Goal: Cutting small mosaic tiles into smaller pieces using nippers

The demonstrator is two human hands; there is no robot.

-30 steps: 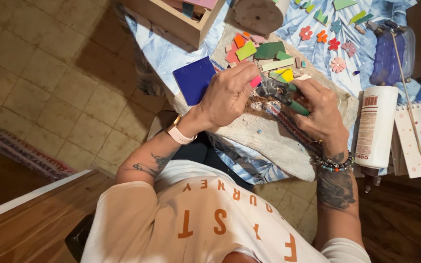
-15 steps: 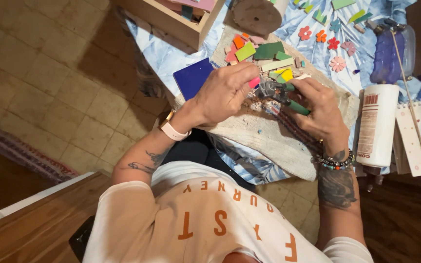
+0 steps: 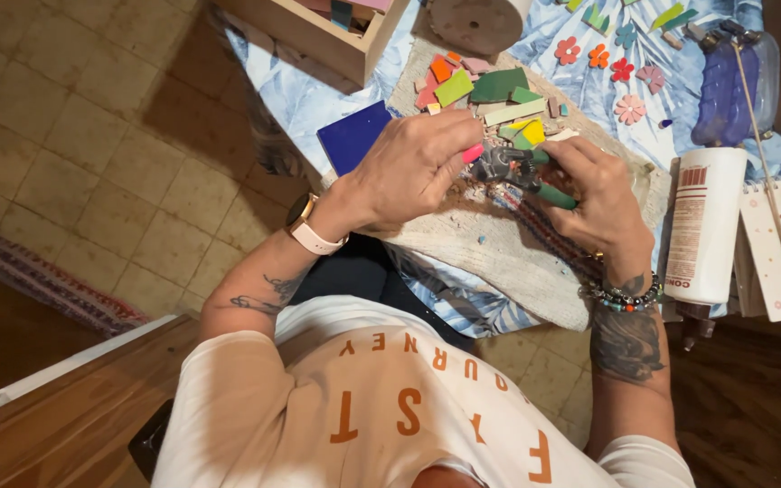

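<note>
The hands have barely shifted: a pink tile point(image 3: 473, 153) is pinched by the left hand point(image 3: 413, 167), nippers point(image 3: 519, 169) gripped by the right hand point(image 3: 600, 192).

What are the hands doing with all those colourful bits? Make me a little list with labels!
left hand: wears a watch, pinches a small pink piece
right hand: wears bead bracelets, grips green-handled nippers
nippers' head: right beside the pink piece
under the hands: beige cloth with small crumbs on it
close by: blue square tile, pile of green, yellow and orange bits
further off: little flower shapes, white bottle, wooden box
</note>
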